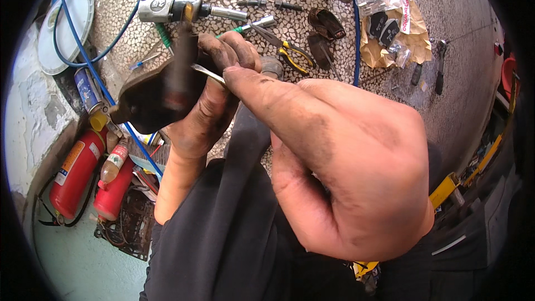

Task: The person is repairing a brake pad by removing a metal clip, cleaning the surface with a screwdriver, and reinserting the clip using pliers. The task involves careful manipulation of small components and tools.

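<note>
My left hand [207, 107] is closed around a dark, greasy metal part that looks like a brake caliper [150, 100], holding it up over my lap. Part of it is blurred, and a small orange-yellow spot shows at its top. Large in the foreground, my right hand [356, 156] is closed on a thin, flat-tipped metal tool like a screwdriver [208, 73]. Its index finger stretches along the shaft, and the tip meets the part near my left fingers. The tool's handle is hidden inside my right hand.
On the speckled floor lie an air impact wrench [167, 8], yellow-black pliers [292, 56], several bolts [287, 5] and brake pads [382, 28] on brown paper. A blue hose [355, 22] crosses there. Red fire extinguishers [78, 173], a spray can [86, 90] and a white lid [67, 30] stand left.
</note>
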Motion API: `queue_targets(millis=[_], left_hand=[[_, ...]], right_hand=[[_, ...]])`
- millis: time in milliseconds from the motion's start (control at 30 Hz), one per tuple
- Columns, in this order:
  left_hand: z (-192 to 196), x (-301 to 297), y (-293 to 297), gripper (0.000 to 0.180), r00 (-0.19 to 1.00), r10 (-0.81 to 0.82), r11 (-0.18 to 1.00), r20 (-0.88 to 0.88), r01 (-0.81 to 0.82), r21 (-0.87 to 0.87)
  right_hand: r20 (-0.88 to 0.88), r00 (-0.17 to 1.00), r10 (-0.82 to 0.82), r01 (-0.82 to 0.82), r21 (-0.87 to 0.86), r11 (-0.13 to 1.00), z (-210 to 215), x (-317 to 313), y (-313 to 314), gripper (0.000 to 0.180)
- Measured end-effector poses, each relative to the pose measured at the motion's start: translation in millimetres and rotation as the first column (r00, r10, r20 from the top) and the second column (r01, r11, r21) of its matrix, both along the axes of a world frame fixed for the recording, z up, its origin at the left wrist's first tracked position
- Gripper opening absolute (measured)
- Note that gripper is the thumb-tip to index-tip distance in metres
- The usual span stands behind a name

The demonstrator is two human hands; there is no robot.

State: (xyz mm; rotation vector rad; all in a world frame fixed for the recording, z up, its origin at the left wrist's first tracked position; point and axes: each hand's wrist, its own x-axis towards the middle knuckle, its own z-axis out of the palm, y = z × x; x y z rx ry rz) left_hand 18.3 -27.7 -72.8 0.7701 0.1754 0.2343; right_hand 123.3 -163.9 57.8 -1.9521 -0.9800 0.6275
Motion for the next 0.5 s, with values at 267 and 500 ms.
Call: queue_targets(millis=[267, 500], left_hand=[[14.0, 1.1, -2.5, 0.044, 0.984, 0.071, 0.946, -0.166, -0.014, 0.325], [4.7, -5.5, 12.2, 0.043, 0.996, 0.008, 0.875, -0.087, 0.035, 0.483]], right_hand=[[-0.088, 0.995, 0.039, -0.042, -0.035, 0.998, 2.3, 1.6, -9.1, 0.048], [-0.136, 0.991, 0.018, -0.016, 0.011, 1.0, 0.8, 1.6, -13.1, 0.048]])
